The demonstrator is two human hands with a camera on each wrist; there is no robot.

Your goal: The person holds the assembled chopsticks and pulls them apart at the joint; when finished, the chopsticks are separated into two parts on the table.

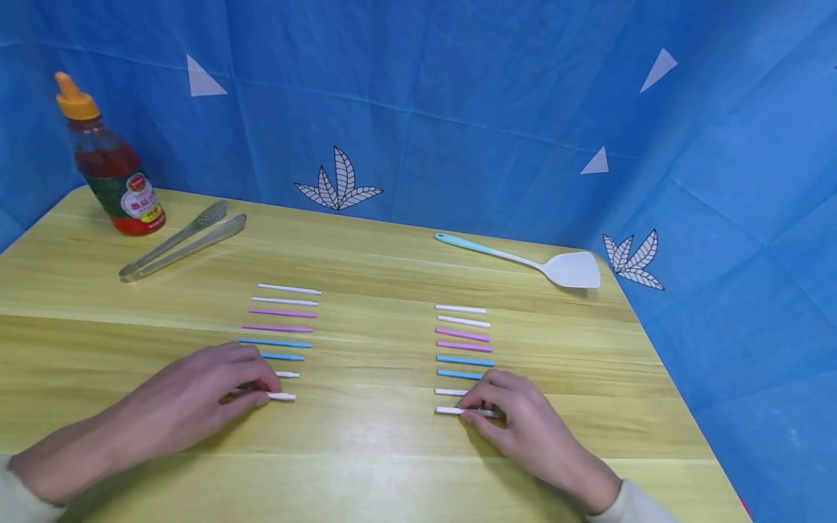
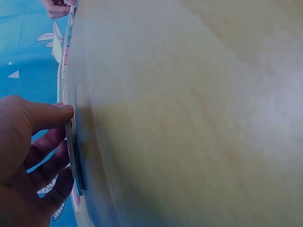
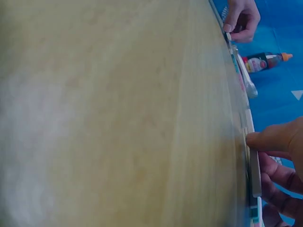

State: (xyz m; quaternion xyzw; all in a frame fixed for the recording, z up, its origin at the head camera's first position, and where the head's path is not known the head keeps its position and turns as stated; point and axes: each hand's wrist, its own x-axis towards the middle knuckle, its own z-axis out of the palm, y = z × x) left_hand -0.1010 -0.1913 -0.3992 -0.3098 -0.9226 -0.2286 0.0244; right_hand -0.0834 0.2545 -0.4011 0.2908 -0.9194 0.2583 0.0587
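Observation:
My left hand (image 1: 199,388) pinches a thin white stick (image 1: 283,396) at the near end of the left column, its narrower tip pointing right. In the left wrist view the thumb presses the stick's near side, with the other fingers behind it. On the other side, my right hand (image 1: 526,421) pinches a white stick (image 1: 447,410), the nearest of the right column, between thumb and forefinger. Just beyond the hands lie another white stick (image 1: 288,375) at left and one more white stick (image 1: 449,392) at right. My fingers partly hide these sticks.
Blue sticks (image 1: 465,360), pink sticks (image 1: 463,334) and white ones continue both columns away from me. A sauce bottle (image 1: 120,174) and metal tongs (image 1: 186,243) are at the back left. A white turner (image 1: 570,270) lies at the back right, before a blue curtain (image 1: 418,94).

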